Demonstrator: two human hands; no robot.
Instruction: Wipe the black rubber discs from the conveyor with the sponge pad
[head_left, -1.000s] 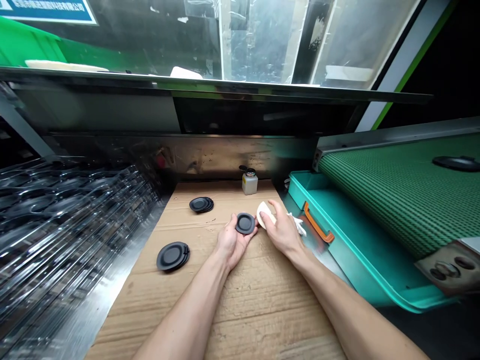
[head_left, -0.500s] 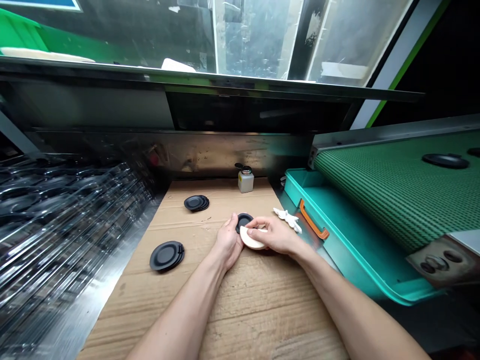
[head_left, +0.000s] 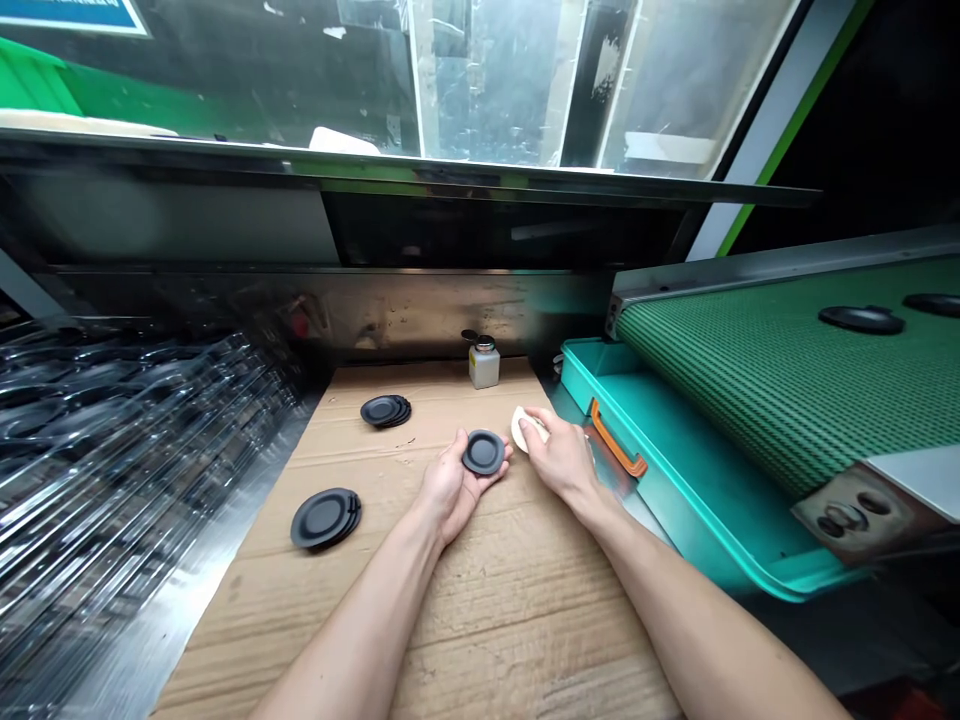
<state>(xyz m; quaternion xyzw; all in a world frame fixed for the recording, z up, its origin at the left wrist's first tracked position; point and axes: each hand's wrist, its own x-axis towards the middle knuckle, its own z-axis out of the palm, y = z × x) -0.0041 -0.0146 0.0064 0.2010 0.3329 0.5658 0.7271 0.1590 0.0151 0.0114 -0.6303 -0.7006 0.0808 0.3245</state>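
Note:
My left hand (head_left: 451, 490) lies palm up on the cardboard and holds a round black rubber disc (head_left: 483, 452) flat on its fingers. My right hand (head_left: 562, 458) sits just to the right of that disc, pinching a folded white cloth (head_left: 527, 428) against the cardboard. The two hands are apart. Two small stacks of the same black discs lie on the cardboard (head_left: 480, 620), one (head_left: 385, 411) beyond my left hand and one (head_left: 325, 518) further left.
A small white bottle with a dark cap (head_left: 484, 366) stands at the cardboard's far edge. To the right are a teal tray (head_left: 720, 520) with an orange handle (head_left: 616, 438) and a green conveyor belt (head_left: 750, 400) carrying black discs (head_left: 861, 319). Stacked clear plastic trays (head_left: 135, 450) fill the left.
My right hand has moved off the disc to the right, taking the cloth with it. The disc now shows fully on my left hand. The discs on the belt have shifted left.

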